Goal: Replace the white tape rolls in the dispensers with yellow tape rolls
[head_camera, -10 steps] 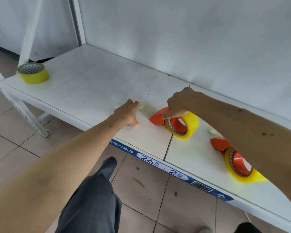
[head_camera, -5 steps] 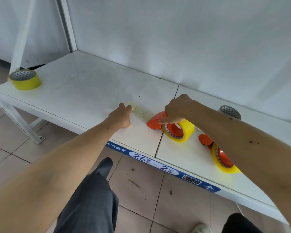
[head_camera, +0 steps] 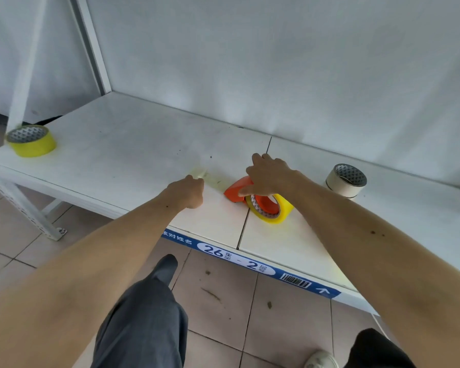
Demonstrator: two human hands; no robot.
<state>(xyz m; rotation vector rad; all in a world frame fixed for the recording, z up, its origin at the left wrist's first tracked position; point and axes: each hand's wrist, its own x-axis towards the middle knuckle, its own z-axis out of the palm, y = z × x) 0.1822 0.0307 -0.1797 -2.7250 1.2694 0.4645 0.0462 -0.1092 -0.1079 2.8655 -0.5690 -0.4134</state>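
Observation:
An orange tape dispenser (head_camera: 237, 191) loaded with a yellow tape roll (head_camera: 278, 212) lies on the white shelf (head_camera: 133, 155). My right hand (head_camera: 267, 173) grips the dispenser from above. A strip of pale yellow tape (head_camera: 210, 177) runs from the dispenser leftward along the shelf to my left hand (head_camera: 189, 189), which pinches its free end with the fingers closed. A loose yellow tape roll (head_camera: 32, 140) lies flat at the shelf's far left. A white tape roll (head_camera: 345, 180) lies flat behind my right forearm.
The shelf's front edge carries a blue label strip (head_camera: 250, 264) marked 26-2. A slanted white shelf leg (head_camera: 24, 205) stands at the left. Tiled floor (head_camera: 223, 301) and my legs are below. A white wall backs the shelf.
The view shifted, hiding the second orange dispenser behind my right arm and showing the white roll fully. My left hand has drawn the tape strip further left; my right hand stays on the dispenser.

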